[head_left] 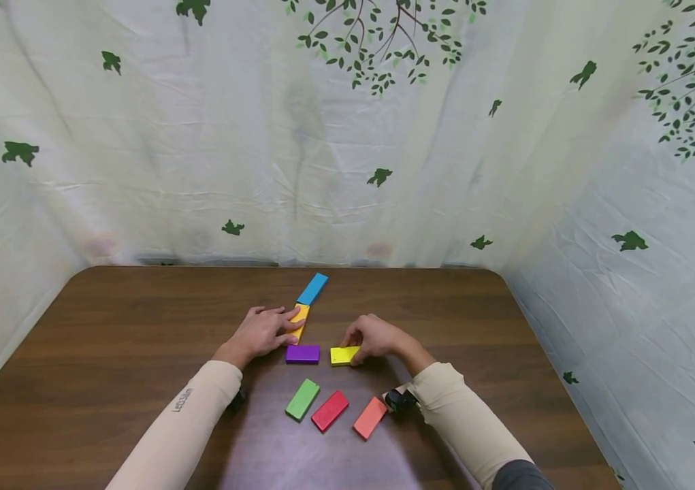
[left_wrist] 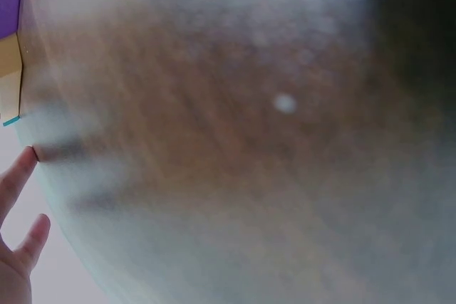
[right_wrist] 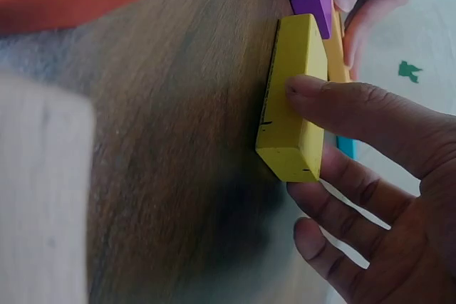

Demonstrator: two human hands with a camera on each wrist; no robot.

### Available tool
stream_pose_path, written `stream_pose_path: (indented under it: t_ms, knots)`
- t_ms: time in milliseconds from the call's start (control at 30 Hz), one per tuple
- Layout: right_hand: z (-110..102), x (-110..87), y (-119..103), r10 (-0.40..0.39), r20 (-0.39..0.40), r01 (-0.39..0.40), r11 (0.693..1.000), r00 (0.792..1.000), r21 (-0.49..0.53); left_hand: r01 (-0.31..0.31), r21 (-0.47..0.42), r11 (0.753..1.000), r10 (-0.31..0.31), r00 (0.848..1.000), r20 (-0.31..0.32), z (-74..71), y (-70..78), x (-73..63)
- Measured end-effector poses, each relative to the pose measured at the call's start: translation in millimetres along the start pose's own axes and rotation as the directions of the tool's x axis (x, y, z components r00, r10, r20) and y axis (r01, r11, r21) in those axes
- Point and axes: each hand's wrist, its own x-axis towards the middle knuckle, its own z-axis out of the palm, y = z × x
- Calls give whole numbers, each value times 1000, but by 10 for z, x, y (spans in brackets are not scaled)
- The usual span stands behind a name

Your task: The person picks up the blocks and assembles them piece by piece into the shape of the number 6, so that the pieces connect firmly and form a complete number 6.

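My right hand (head_left: 376, 336) pinched a yellow wooden brick (head_left: 340, 356) | probably light, hard; long sides gripped best | left hand (head_left: 263, 330), ten o'clock: fingers spread

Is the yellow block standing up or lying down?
Lying down: the yellow block, pinched by the right hand, has its long side along the brown tabletop.

Cream sleeves (head_left: 178, 435), dark lettering (head_left: 182, 400) on left; black wrist devices (head_left: 400, 400).
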Motion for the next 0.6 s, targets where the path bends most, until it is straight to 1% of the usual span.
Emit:
stream_pose_path:
  t_ms: [133,367,600]
  knots:
    - [11,41,-14,6,-3,-6,1000,1000,0,3,-6,1000,-3,1000,-4,1,-6,-4]
    - [28,94,-38,-21,-12,21,1000,1000,13,7,-10,1000,-7,1000,0,24,-21,12]
    - [60,145,-47,-28,-30,28,999,999,14,5,-11,1000,-5,1000,-3,10,-11,4]
